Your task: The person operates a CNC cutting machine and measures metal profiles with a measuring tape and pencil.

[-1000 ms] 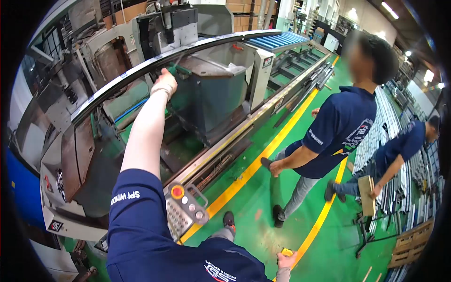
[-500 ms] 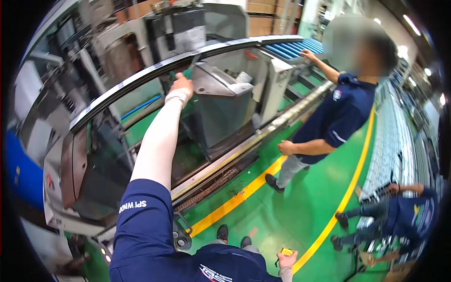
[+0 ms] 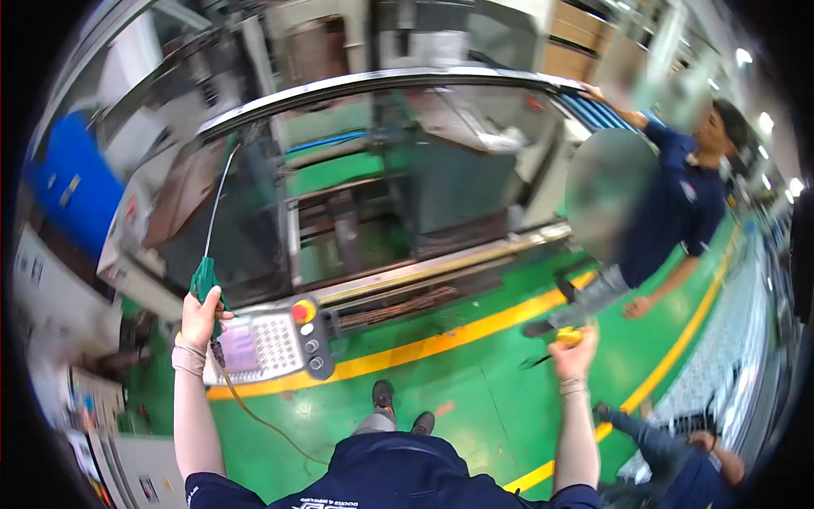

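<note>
My left hand [image 3: 200,322] is closed around a green air blow gun [image 3: 205,276], whose long thin metal nozzle points up toward the machine. A thin hose [image 3: 259,417] hangs below that hand and curves toward my body. Beside the hand is a control panel [image 3: 271,346] with a screen, keys and a red-and-yellow button. My right hand [image 3: 575,360], raised over the green floor, grips a yellow tape measure [image 3: 569,337]. Across the machine lies a long, light-topped profile [image 3: 381,81], apart from both hands.
The machine bed [image 3: 441,263] runs across in front of me. A co-worker [image 3: 670,195] stands at the right, one hand at the profile's far end by blue rollers [image 3: 593,112]. Another person [image 3: 678,467] is at lower right beside stacked long profiles [image 3: 704,373]. Yellow lines mark the floor.
My left hand has drawn back from over the machine to beside the control panel, still holding the blow gun. My right hand has risen with the tape measure. The co-worker's arm now reaches the profile's end.
</note>
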A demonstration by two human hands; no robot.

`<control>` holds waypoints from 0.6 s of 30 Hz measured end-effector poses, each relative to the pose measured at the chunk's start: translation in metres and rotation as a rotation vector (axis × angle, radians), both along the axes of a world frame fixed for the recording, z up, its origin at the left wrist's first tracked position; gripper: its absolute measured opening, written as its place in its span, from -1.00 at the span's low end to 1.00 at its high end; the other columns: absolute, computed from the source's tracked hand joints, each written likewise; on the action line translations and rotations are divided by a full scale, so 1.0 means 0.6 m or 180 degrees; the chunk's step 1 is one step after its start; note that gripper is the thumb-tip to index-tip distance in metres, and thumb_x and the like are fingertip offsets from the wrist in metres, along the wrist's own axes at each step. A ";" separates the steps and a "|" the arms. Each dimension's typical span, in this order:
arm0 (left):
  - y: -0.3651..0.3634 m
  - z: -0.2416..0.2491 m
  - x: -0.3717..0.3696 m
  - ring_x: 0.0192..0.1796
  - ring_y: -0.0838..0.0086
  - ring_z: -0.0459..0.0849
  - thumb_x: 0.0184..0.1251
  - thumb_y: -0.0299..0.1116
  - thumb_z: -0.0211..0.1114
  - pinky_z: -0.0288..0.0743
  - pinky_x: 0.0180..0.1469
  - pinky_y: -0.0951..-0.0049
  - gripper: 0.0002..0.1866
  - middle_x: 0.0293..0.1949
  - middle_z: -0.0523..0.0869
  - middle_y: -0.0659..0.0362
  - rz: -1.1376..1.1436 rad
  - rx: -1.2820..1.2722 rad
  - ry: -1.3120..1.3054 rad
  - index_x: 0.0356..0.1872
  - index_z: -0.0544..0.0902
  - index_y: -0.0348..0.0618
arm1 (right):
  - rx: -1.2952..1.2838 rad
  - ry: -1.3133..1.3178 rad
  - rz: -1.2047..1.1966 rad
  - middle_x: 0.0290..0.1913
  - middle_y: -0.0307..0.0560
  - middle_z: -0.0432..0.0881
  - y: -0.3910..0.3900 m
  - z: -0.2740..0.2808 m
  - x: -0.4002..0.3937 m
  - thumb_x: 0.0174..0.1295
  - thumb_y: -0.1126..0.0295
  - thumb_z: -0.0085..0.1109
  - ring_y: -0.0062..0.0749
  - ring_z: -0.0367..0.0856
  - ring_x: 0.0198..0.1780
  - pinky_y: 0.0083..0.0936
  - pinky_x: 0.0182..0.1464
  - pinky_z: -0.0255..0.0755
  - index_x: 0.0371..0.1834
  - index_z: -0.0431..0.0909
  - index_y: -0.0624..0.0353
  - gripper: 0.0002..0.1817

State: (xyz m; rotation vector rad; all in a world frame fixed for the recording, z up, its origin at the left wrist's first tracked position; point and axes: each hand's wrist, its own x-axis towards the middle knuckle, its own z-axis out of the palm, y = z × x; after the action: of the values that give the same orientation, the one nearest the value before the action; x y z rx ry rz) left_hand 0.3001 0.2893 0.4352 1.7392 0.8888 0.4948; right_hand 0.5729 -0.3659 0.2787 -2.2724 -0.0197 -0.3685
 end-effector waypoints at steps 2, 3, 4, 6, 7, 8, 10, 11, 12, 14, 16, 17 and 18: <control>0.023 -0.010 -0.138 -0.54 0.46 0.67 0.41 -0.25 0.23 0.52 -0.60 0.50 -0.77 -0.49 0.53 0.23 0.0565 0.0155 -0.0063 -0.15 0.50 -0.21 | -0.1083 -0.1552 -0.0133 0.37 0.17 0.27 0.002 0.098 0.076 -0.26 0.44 0.48 0.02 0.17 0.44 -0.14 0.48 0.03 0.40 0.19 0.31 0.02; 0.037 -0.015 -0.202 -0.50 0.52 0.66 0.39 -0.29 0.26 0.50 -0.54 0.51 -0.77 -0.47 0.57 0.22 0.0720 0.0561 -0.0318 -0.11 0.51 -0.22 | -0.1398 -0.1486 -0.0545 0.43 0.15 0.26 -0.032 0.111 0.136 -0.30 0.39 0.51 0.00 0.15 0.48 -0.10 0.50 0.00 0.22 0.38 0.29 -0.14; 0.044 -0.003 -0.258 -0.48 0.57 0.64 0.37 -0.31 0.28 0.47 -0.51 0.52 -0.80 -0.46 0.61 0.24 0.1072 0.0872 0.0043 -0.17 0.52 -0.21 | -0.1701 -0.1717 -0.0746 0.43 0.13 0.27 -0.047 0.146 0.175 -0.26 0.33 0.50 0.04 0.16 0.47 -0.05 0.46 0.05 0.17 0.42 0.27 -0.20; 0.105 -0.028 -0.374 -0.47 0.58 0.66 0.32 -0.32 0.30 0.48 -0.44 0.49 -0.82 -0.49 0.64 0.26 0.1440 0.1120 0.0007 -0.29 0.51 -0.19 | -0.2417 -0.2233 -0.1040 0.44 0.10 0.29 -0.052 0.232 0.204 -0.17 0.20 0.49 0.12 0.19 0.46 0.04 0.37 0.15 0.08 0.51 0.22 -0.32; 0.135 -0.035 -0.421 -0.45 0.57 0.68 0.27 -0.34 0.32 0.51 -0.38 0.46 -0.82 -0.47 0.67 0.22 0.1628 0.1528 0.0216 -0.30 0.52 -0.19 | -0.2662 -0.2375 -0.1198 0.45 0.08 0.30 -0.048 0.263 0.205 -0.13 0.13 0.48 0.16 0.20 0.45 0.09 0.33 0.20 0.03 0.56 0.19 -0.37; 0.162 -0.040 -0.459 -0.41 0.55 0.70 0.22 -0.35 0.34 0.51 -0.33 0.45 -0.81 -0.44 0.70 0.19 0.1816 0.1522 0.0334 -0.32 0.52 -0.20 | -0.2727 -0.2308 -0.1397 0.45 0.06 0.32 -0.030 0.283 0.200 -0.10 0.08 0.47 0.15 0.22 0.44 0.08 0.32 0.23 0.04 0.56 0.19 -0.36; 0.213 -0.030 -0.512 -0.31 0.43 0.72 0.16 -0.30 0.38 0.54 -0.22 0.41 -0.72 -0.36 0.73 0.11 0.2002 0.1666 0.0714 -0.22 0.56 -0.25 | -0.2857 -0.2295 -0.1712 0.44 0.02 0.33 0.006 0.318 0.183 -0.07 -0.01 0.46 0.11 0.25 0.43 0.04 0.29 0.28 0.06 0.56 0.18 -0.33; 0.254 -0.026 -0.535 -0.27 0.38 0.72 0.15 -0.28 0.39 0.54 -0.17 0.40 -0.67 -0.33 0.73 0.08 0.1977 0.1809 0.0745 -0.16 0.56 -0.27 | -0.2873 -0.2558 -0.1708 0.44 0.00 0.33 0.004 0.319 0.186 0.01 0.00 0.41 0.07 0.30 0.40 0.03 0.27 0.31 0.09 0.56 0.16 -0.36; 0.308 -0.034 -0.558 -0.23 0.33 0.72 0.13 -0.27 0.40 0.54 -0.12 0.38 -0.61 -0.29 0.73 0.04 0.1932 0.1951 0.0771 -0.10 0.57 -0.30 | -0.3100 -0.2176 -0.1914 0.43 -0.01 0.35 0.066 0.343 0.134 0.01 -0.06 0.41 0.07 0.31 0.40 0.02 0.31 0.28 0.12 0.56 0.11 -0.34; 0.420 -0.047 -0.589 -0.10 0.21 0.72 0.10 -0.23 0.42 0.52 0.04 0.33 -0.43 -0.17 0.73 -0.07 0.1990 0.2287 0.0894 0.10 0.53 -0.36 | -0.3332 -0.1886 -0.2187 0.40 -0.01 0.39 0.152 0.363 0.075 0.00 -0.13 0.41 0.06 0.35 0.38 -0.01 0.34 0.29 0.16 0.55 0.05 -0.29; 0.550 -0.052 -0.607 -0.05 0.22 0.72 0.11 -0.24 0.43 0.52 0.07 0.33 -0.42 -0.12 0.73 -0.08 0.1993 0.2213 0.0916 0.13 0.53 -0.35 | -0.3336 -0.2076 -0.2401 0.38 0.00 0.42 0.161 0.328 0.056 -0.01 -0.16 0.41 0.03 0.41 0.34 -0.04 0.30 0.34 0.18 0.54 0.04 -0.27; 0.599 -0.068 -0.610 -0.09 0.27 0.71 0.13 -0.26 0.42 0.52 0.04 0.35 -0.48 -0.16 0.73 -0.04 0.2003 0.2186 0.0760 0.08 0.55 -0.34 | -0.3389 -0.2108 -0.2434 0.31 0.01 0.44 0.181 0.317 0.034 -0.03 -0.16 0.42 0.00 0.44 0.27 -0.06 0.23 0.37 0.17 0.51 0.08 -0.24; 0.654 -0.069 -0.605 -0.13 0.33 0.69 0.15 -0.28 0.41 0.51 0.00 0.37 -0.54 -0.20 0.73 0.01 0.2023 0.2187 0.0601 0.03 0.57 -0.32 | -0.3431 -0.2088 -0.2407 0.24 0.03 0.46 0.203 0.281 0.010 -0.04 -0.16 0.43 -0.03 0.47 0.20 -0.09 0.15 0.41 0.17 0.49 0.12 -0.21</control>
State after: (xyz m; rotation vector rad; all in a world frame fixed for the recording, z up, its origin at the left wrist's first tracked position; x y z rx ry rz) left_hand -0.0631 0.6818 0.3941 2.1131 1.5475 1.1722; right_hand 0.5790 -0.2438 0.4473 -2.9797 0.4006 -1.8531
